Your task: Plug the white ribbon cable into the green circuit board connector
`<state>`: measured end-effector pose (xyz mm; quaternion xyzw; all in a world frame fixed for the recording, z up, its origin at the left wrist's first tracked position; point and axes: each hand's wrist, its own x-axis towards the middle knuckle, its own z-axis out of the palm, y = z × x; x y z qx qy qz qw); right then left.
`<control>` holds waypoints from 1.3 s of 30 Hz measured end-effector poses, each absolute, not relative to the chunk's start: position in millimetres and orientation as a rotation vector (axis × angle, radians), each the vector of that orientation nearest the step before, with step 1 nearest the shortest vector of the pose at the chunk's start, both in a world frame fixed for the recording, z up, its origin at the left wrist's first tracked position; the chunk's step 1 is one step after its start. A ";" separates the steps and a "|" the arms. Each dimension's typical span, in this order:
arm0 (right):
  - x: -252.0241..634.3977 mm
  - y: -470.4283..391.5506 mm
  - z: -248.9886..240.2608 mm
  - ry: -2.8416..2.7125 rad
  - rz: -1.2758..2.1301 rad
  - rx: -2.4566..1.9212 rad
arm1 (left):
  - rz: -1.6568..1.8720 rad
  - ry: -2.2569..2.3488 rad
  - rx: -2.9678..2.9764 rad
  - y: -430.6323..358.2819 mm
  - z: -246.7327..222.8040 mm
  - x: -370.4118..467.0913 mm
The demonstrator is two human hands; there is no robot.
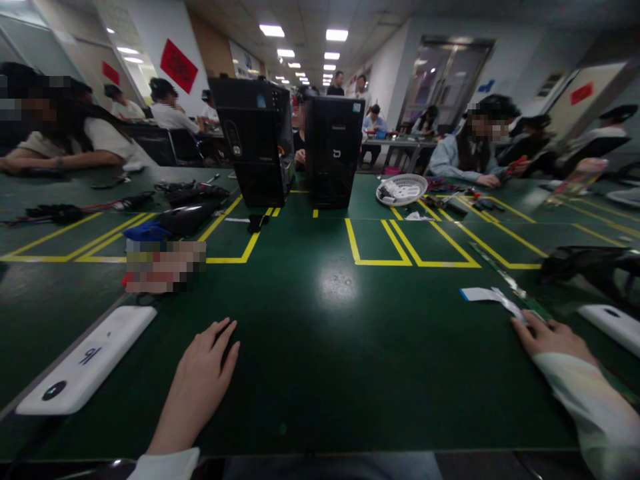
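Observation:
My left hand (207, 367) lies on the green tabletop with its fingers stretched forward, holding nothing. Over on the right, the fingers of my right hand (555, 337) are bent down onto a long, narrow green circuit board (510, 283), gripping it by its middle; the hand covers part of the board. A white flat ribbon cable (483, 294) with a blue end runs from the board beside my right thumb. Left of my left hand rests a white handheld device (90, 363) with a round dark lens.
Two black computer towers (257, 140) stand at the far middle. Yellow tape (445, 265) marks rectangles on the table. A white basket (403, 189) holds parts. Dark cables and a blue item (147, 228) lie left; another white device (613, 327) is at right. Other people sit around.

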<state>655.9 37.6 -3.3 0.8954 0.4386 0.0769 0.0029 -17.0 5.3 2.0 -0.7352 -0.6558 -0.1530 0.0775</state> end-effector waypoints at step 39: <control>404.0 128.8 13.0 3.254 0.089 1.452 | -0.474 -1.986 -2.195 4.5 3.1 -14.5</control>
